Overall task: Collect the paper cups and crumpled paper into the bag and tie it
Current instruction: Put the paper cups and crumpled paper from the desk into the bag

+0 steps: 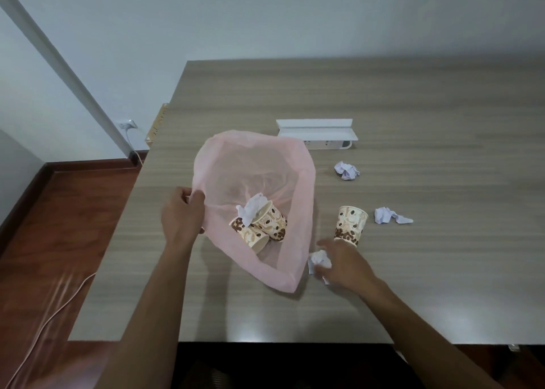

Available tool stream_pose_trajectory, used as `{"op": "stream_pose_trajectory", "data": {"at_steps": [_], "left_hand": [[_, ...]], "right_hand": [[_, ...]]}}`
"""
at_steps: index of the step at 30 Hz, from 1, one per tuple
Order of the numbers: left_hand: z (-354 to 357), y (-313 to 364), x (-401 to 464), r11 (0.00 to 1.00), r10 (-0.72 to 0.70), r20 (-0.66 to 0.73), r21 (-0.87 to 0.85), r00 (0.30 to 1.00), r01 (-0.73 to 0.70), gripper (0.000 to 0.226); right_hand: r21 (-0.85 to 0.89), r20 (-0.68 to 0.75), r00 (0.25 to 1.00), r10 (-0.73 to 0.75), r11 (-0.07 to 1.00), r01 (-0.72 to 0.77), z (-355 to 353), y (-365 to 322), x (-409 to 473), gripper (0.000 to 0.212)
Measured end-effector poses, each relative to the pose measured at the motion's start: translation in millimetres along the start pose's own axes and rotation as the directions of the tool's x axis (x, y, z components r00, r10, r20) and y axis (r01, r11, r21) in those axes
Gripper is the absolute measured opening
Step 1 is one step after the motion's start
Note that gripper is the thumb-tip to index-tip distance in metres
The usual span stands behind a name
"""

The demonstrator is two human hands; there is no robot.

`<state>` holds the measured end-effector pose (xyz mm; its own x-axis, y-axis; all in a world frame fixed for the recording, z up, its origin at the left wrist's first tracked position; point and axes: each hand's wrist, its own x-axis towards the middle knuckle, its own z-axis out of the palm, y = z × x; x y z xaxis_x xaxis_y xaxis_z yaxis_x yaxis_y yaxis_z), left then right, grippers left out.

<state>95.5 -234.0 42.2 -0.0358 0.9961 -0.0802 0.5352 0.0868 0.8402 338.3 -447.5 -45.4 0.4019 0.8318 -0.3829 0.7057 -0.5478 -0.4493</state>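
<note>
A person's left hand (182, 215) pinches the nine o'clock rim of a pink bag (298, 164) lying open on the wooden surface (413, 99), two paper cups (267, 226) and a paper wad (250, 208) inside. The right hand (342, 263) grasps crumpled paper (318, 260) at the bag's four o'clock, beside a standing cup (351, 223). Two more paper balls (347, 170) lie toward three o'clock.

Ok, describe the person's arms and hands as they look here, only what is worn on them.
Both forearms are bare right to the bottom edge of the picture; no sleeves show. The left hand and the right hand wear no gloves, and no watch, bracelet or ring can be made out on either wrist or hand.
</note>
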Motion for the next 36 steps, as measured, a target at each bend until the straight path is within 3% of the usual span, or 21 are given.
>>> {"op": "stream_pose_trajectory", "data": {"at_steps": [2,4,7,10,13,16,19,24,27,31,34,36], "left_hand": [[3,-1,-7,1.000,0.001,0.003,-0.010,1.000,-0.001,0.009],[6,-2,-13,1.000,0.010,0.001,-0.015,1.000,-0.010,0.008],[9,0,-21,0.999,0.034,-0.002,0.003,0.999,-0.034,0.010],[12,2,-27,0.999,0.048,-0.006,0.011,0.999,-0.048,0.013],[13,7,-32,0.999,0.046,-0.011,0.000,0.999,-0.046,0.014],[15,10,-39,0.999,0.042,0.004,0.005,0.999,-0.042,0.012],[16,14,-42,0.998,0.051,0.037,-0.043,0.998,-0.050,0.011],[18,20,-43,0.994,0.086,0.078,-0.071,0.993,-0.081,0.009],[17,22,-44,0.989,0.106,0.093,-0.108,0.990,-0.096,0.009],[23,24,-45,0.988,0.122,0.100,-0.105,0.988,-0.111,0.006],[36,25,-51,0.985,0.128,0.127,-0.134,0.984,-0.111,0.008],[45,27,-56,0.983,0.131,0.140,-0.146,0.981,-0.110,0.008]], "right_hand": [[-0.113,0.033,0.998,-0.046,0.992,0.049,15,5,-3,0.053],[-0.087,0.015,0.997,-0.077,0.993,0.078,21,7,-1,0.044],[0.099,-0.027,0.998,-0.055,0.993,0.058,12,7,3,0.038],[0.305,-0.178,0.983,0.037,0.952,0.019,-17,2,8,0.034],[0.494,-0.294,0.936,0.193,0.869,-0.024,-66,-11,6,0.036],[0.619,-0.400,0.878,0.263,0.784,0.046,-112,-28,-9,0.032],[0.638,-0.376,0.917,0.136,0.756,0.149,-123,-61,-18,0.032],[0.561,-0.091,0.980,-0.176,0.804,0.197,-88,-145,11,0.061],[0.482,-0.058,0.973,-0.222,0.848,0.222,-79,-151,14,0.051],[0.525,-0.338,0.940,-0.040,0.822,0.223,-83,-106,-5,0.023],[0.501,-0.602,0.785,0.142,0.834,0.233,-89,-63,-20,0.017],[0.515,-0.617,0.734,0.284,0.851,0.103,-92,-33,-15,0.012]]}}
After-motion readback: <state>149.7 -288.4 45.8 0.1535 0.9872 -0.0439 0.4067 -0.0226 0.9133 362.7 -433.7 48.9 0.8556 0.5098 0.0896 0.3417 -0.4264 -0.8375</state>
